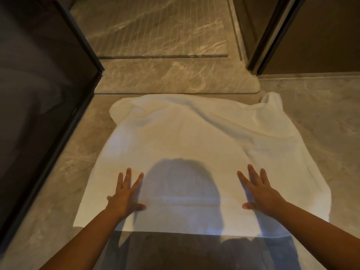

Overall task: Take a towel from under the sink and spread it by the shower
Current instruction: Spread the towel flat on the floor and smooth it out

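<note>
A white towel (194,137) lies spread on the marble floor in front of the shower threshold (175,76). Its near part is flat; the far edge is rumpled, with a raised fold at the far right corner. My left hand (127,193) rests flat on the towel's near left part, fingers apart. My right hand (259,191) lies flat on the near right part, fingers apart too. Neither hand grips the cloth. My shadow falls on the towel between the hands.
A dark glass shower panel with a black frame (78,106) runs along the left. A dark door frame (261,45) stands at the far right. The grooved shower floor (155,26) lies beyond the threshold. Marble floor (321,117) extends to the towel's right.
</note>
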Action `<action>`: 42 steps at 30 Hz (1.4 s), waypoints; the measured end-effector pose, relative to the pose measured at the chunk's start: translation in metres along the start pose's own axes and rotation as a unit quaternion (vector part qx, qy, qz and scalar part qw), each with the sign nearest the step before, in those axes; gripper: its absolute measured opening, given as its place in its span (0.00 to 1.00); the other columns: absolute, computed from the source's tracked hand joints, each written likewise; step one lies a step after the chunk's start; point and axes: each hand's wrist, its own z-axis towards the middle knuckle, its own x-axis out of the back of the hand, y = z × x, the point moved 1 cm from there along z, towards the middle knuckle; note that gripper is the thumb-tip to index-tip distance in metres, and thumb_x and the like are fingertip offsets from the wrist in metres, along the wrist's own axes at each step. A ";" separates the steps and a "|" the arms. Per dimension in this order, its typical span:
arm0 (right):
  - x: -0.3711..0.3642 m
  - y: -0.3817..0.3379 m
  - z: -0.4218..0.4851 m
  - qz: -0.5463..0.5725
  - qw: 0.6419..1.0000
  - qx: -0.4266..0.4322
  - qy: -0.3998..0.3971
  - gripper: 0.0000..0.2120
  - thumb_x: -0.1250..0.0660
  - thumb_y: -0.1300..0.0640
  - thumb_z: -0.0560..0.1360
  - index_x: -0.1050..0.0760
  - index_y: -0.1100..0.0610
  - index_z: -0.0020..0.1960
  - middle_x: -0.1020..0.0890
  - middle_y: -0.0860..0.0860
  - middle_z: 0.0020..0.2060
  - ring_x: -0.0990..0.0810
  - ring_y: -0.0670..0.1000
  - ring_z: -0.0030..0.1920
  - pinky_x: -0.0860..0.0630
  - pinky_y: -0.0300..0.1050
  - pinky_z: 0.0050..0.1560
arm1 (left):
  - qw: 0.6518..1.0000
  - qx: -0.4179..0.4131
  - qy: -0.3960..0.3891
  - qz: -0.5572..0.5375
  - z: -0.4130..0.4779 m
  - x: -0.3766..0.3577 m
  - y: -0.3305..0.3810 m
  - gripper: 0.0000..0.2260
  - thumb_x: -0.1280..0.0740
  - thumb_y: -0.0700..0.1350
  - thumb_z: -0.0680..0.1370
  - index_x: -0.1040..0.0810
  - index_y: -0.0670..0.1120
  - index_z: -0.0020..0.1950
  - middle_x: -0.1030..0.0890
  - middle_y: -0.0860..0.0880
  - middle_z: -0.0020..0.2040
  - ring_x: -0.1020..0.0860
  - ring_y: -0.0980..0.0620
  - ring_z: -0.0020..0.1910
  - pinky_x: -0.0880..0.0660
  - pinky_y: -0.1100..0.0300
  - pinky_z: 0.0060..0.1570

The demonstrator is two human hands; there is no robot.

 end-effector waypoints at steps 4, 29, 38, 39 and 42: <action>-0.014 -0.015 -0.013 -0.010 0.999 -0.037 0.003 0.52 0.50 0.26 0.65 0.73 0.57 0.69 0.71 0.63 0.69 0.60 0.71 0.71 0.46 0.65 0.70 | 1.000 -0.010 0.013 0.001 -0.011 -0.017 -0.010 0.57 0.34 0.71 0.61 0.73 0.50 0.68 0.77 0.50 0.68 0.71 0.43 0.71 0.50 0.28 0.65; 0.095 -0.166 0.095 0.021 0.987 0.118 0.106 0.45 0.32 0.43 0.70 0.57 0.52 0.74 0.53 0.57 0.75 0.50 0.59 0.74 0.37 0.56 0.69 | 0.992 -0.008 0.074 0.100 0.021 0.050 -0.059 0.50 0.36 0.69 0.66 0.63 0.51 0.74 0.67 0.46 0.75 0.66 0.43 0.74 0.54 0.34 0.68; 0.181 -0.281 0.153 0.119 0.932 0.250 0.235 0.18 0.39 0.56 0.77 0.32 0.57 0.66 0.27 0.58 0.63 0.30 0.58 0.63 0.35 0.47 0.59 | 0.996 -0.062 0.055 0.033 0.042 0.035 -0.077 0.59 0.33 0.70 0.60 0.85 0.58 0.58 0.87 0.53 0.59 0.85 0.49 0.60 0.71 0.37 0.65; 0.187 -0.295 0.159 0.121 0.925 0.265 0.244 0.17 0.39 0.57 0.77 0.31 0.58 0.65 0.27 0.59 0.62 0.30 0.58 0.62 0.34 0.49 0.59 | 0.996 -0.067 0.056 0.029 0.042 0.035 -0.077 0.59 0.33 0.70 0.61 0.86 0.59 0.57 0.88 0.55 0.57 0.85 0.50 0.59 0.71 0.38 0.64; 0.201 -0.331 0.177 0.118 0.911 0.290 0.268 0.15 0.41 0.60 0.77 0.29 0.60 0.63 0.25 0.60 0.60 0.29 0.60 0.60 0.32 0.51 0.57 | 0.996 -0.073 0.054 0.020 0.043 0.034 -0.078 0.59 0.32 0.69 0.61 0.87 0.60 0.55 0.89 0.57 0.55 0.86 0.52 0.58 0.72 0.39 0.63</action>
